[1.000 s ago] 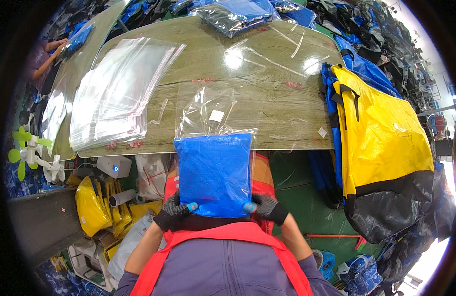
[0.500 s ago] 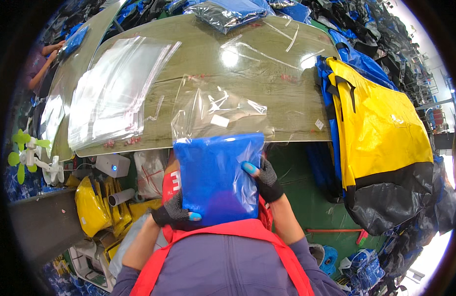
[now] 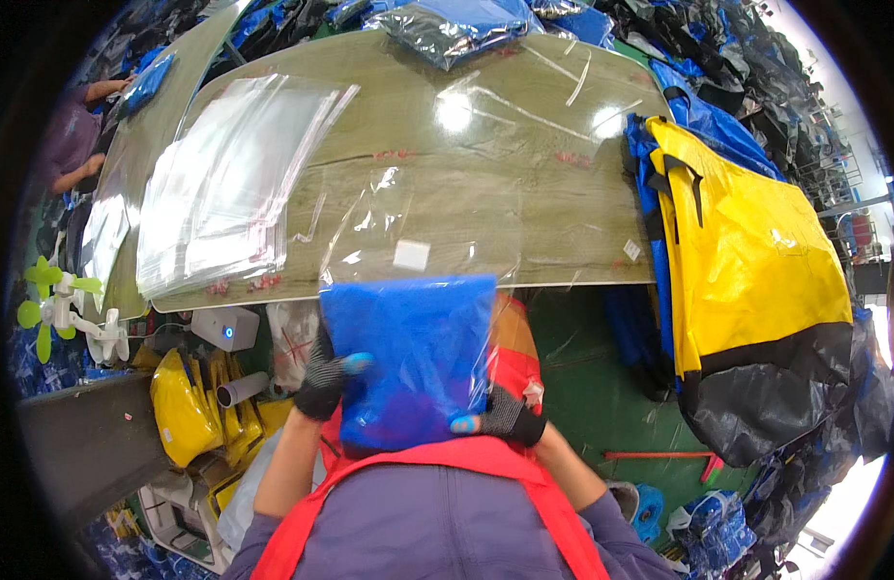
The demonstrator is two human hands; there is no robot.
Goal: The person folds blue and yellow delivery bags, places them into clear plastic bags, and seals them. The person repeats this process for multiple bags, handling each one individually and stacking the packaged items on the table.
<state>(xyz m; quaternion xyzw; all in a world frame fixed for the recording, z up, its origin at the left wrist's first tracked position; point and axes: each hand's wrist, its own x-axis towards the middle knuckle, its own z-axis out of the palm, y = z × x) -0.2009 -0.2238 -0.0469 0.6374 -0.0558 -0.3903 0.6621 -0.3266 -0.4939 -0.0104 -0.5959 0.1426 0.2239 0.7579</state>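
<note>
Btwn hands [image 3: 511,418] — glossy blue pkg [image 3: 408,358]

sleeves [image 3: 229,193] on table [image 3: 389,116] left, bag [image 3: 756,242] right, packet [image 3: 413,358] between

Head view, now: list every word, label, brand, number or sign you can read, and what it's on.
No text can be read.
White label on the clear bag: too small.
Small white tag on the table: too small.
Red marks on the table: blurred.
</note>
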